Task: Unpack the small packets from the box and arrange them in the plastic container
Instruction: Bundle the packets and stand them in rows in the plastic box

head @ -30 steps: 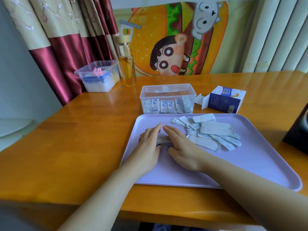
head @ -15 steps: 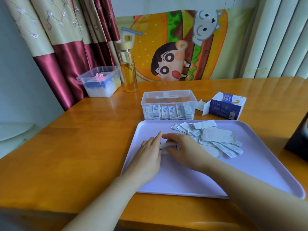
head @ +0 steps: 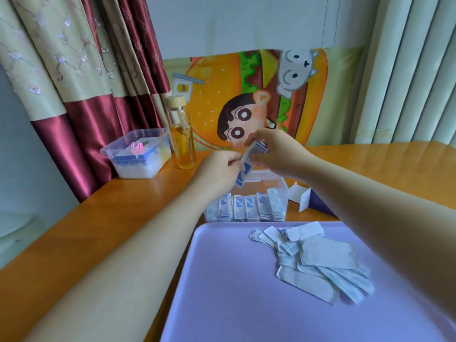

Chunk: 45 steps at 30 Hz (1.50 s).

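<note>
Both hands hold a small stack of white-and-blue packets (head: 246,164) above the clear plastic container (head: 281,191). My left hand (head: 217,174) grips the stack's lower part and my right hand (head: 274,154) pinches its top. Inside the container a row of packets (head: 246,208) stands upright along the near wall. A loose pile of packets (head: 318,260) lies on the purple tray (head: 234,292). The blue-and-white box (head: 308,201) lies open to the right of the container, mostly hidden by my right forearm.
A second plastic tub (head: 138,154) and a glass bottle of amber liquid (head: 182,144) stand at the back left of the wooden table (head: 111,218). Curtains hang at the left, and a cartoon cushion leans behind the table.
Both hands have lifted a stack of packets off the tray and carried it up and away, over the container. The camera has tilted upward.
</note>
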Tool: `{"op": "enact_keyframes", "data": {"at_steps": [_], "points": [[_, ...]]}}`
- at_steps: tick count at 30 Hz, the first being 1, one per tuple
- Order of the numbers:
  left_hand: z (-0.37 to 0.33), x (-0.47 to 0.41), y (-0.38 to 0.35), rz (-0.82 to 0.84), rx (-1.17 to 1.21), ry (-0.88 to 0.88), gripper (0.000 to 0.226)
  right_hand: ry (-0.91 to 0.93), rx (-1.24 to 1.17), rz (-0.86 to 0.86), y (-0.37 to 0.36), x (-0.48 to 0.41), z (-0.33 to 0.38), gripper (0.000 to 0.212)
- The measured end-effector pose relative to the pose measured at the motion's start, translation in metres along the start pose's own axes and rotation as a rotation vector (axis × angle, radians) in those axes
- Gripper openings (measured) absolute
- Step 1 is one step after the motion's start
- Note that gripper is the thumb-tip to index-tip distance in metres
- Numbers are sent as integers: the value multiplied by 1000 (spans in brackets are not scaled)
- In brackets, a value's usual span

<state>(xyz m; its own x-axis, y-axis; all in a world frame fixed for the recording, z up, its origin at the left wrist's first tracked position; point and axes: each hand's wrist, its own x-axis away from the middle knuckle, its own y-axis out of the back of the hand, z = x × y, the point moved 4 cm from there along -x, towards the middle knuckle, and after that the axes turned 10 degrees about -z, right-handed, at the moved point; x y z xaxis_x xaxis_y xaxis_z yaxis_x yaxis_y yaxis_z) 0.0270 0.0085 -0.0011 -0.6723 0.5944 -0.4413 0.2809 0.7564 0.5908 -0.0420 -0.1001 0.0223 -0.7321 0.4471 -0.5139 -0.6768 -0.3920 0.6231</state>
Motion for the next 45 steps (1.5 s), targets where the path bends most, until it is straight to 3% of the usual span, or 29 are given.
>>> {"op": "enact_keyframes", "data": {"at_steps": [6, 15, 21, 27, 30, 33, 37, 40, 45], "points": [[30, -53, -34, 179, 119, 216, 17, -46, 256, 99, -22, -43, -37, 33], [63, -64, -83, 622, -17, 411, 14, -35, 633, 523, -76, -44, -78, 32], [70, -63, -96, 681, 8, 496, 20, -46, 765, 596, -85, -44, -89, 30], [74, -61, -106, 688, 42, 526, 10, 18, 877, 634, -90, -41, -90, 27], [77, -62, -108, 699, 50, 546, 21, 31, 895, 658, -92, -39, -89, 33], [78, -63, -108, 694, 31, 555, 24, 84, 900, 628, -91, -38, -88, 28], [79, -63, -106, 693, 3, 578, 12, 121, 832, 524, -81, -39, -90, 33], [77, -63, -107, 687, -14, 583, 15, 98, 732, 422, -65, -39, -88, 42], [72, -66, -110, 661, -21, 597, 16, 45, 570, 269, -38, -37, -85, 32]]}}
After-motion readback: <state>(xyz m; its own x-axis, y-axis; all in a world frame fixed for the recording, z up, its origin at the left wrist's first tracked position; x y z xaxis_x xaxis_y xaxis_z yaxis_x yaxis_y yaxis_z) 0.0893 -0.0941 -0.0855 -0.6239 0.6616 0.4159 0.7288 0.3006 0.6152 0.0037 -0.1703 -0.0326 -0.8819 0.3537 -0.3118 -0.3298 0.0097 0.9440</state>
